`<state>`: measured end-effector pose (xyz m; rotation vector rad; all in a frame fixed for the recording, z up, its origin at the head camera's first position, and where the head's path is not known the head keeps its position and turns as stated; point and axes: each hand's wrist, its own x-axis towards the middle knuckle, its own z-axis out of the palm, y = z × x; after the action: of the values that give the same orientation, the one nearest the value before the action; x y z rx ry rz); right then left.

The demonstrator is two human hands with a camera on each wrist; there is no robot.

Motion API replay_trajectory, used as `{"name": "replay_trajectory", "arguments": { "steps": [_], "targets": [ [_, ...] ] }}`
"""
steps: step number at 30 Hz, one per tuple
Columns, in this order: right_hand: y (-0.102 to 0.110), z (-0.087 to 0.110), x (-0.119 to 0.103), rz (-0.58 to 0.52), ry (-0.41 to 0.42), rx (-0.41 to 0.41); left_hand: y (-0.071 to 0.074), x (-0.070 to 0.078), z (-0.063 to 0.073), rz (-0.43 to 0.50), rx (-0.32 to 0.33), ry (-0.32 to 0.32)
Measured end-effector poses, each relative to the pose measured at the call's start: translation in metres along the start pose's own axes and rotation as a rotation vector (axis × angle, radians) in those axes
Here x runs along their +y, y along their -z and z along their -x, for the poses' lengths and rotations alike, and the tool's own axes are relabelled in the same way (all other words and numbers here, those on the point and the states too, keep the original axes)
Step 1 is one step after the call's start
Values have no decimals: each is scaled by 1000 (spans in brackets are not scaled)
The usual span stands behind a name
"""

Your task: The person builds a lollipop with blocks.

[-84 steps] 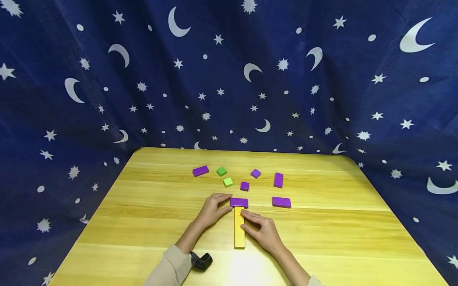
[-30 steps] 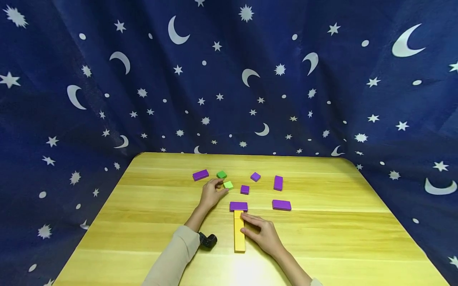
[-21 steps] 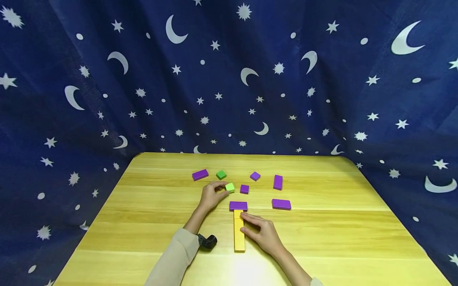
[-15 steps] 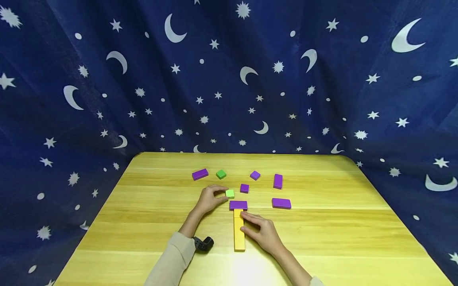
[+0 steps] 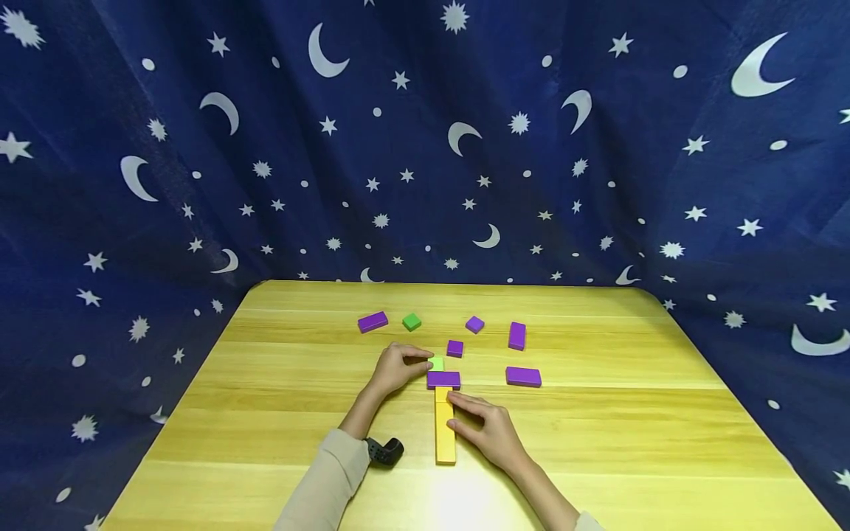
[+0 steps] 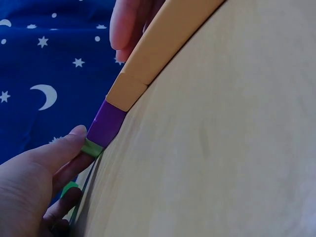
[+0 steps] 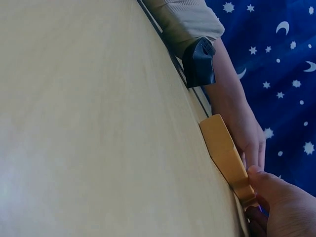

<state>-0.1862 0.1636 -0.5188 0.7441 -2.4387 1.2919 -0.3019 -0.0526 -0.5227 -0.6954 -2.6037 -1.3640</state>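
Left hand (image 5: 395, 369) pinching a lime-green block (image 5: 436, 363) against the far side of a purple bar (image 5: 443, 380) that caps a yellow strip (image 5: 445, 435).

Nearest beyond it on the wooden table (image 5: 631, 442) is a small purple block (image 5: 454, 349), slightly to the right; farther out lie a small violet block (image 5: 474, 324), a dark-green block (image 5: 412, 322), and three loose purple bars, one at far left (image 5: 373, 322), two at right (image 5: 517, 335). The left hand reaches in from the left, thumb and fingertips on the lime-green block; the right hand (image 5: 494, 435) rests thumb and fingertips, parted, along the strip's right edge.
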Motion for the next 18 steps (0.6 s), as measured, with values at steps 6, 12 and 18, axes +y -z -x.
{"name": "replay_trajectory", "arguments": {
  "steps": [6,12,18],
  "targets": [
    [-1,0,0,-5,2,0,1,-1,1,-17,-6,-14],
    [-3,0,1,-6,19,5,3,-1,-3,84,33,76],
    [-3,0,2,8,18,17,0,20,-29,58,10,32]
  ]
}}
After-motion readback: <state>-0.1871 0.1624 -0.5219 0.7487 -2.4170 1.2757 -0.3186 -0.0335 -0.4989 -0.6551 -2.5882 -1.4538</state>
